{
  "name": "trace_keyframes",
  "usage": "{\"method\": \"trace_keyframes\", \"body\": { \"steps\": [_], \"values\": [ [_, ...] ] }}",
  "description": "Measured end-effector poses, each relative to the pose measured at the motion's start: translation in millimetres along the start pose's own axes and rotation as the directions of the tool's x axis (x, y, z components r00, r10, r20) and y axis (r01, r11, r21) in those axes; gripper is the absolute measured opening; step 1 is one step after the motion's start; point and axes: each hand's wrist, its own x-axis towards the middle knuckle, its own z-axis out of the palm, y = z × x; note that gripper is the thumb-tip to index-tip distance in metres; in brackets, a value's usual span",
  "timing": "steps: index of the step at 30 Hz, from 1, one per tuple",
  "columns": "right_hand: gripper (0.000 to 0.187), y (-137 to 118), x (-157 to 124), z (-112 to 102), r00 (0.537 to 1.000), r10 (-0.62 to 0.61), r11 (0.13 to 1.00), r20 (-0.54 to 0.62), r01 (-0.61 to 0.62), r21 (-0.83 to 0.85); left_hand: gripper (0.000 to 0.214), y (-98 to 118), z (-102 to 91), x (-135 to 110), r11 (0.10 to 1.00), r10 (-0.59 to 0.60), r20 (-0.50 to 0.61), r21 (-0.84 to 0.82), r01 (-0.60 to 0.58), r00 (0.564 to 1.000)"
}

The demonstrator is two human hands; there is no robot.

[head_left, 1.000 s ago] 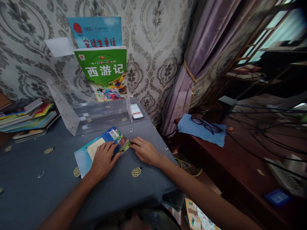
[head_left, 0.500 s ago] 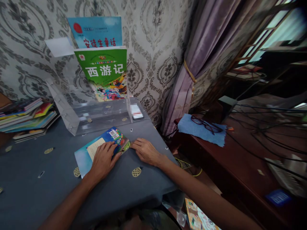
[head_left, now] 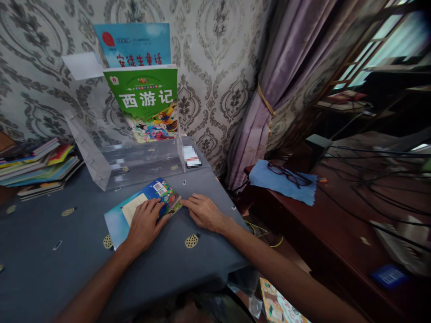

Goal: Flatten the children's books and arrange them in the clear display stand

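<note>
A blue book (head_left: 116, 224) with a cream panel and a barcode on its back cover lies at a slant on the grey tablecloth. My left hand (head_left: 145, 223) rests flat across its lower middle, fingers stretched out and slightly apart. At the book's right corner, my right hand (head_left: 204, 211) has its fingers curled together, index and thumb tips pinching the corner edge. Behind it stands a clear acrylic rack (head_left: 144, 172), with a green book (head_left: 144, 80) and a light blue book (head_left: 141, 40) upright in it.
A stack of books (head_left: 40, 168) sits on the left of the table. Beside the rack is a small blurred white item (head_left: 191, 157). To the right, a dark red desk (head_left: 332, 233) carries glasses (head_left: 289, 174) on a blue cloth (head_left: 269, 181), plus loose cables. A purple curtain (head_left: 257, 121) hangs behind.
My right fingertips and the book's right corner have shifted very slightly left. My left hand stays in place on the cover.
</note>
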Motion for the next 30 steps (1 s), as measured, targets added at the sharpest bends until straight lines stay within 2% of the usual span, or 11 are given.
{"method": "trace_keyframes", "body": {
  "steps": [30],
  "values": [
    [0.036, 3.4, 0.2, 4.6, 0.999, -0.027, 1.0, -0.034, 0.027, 0.011, 0.033, 0.8, -1.3, 1.8, 1.0, -0.001, 0.002, 0.012, 0.001, 1.0]
  ]
}}
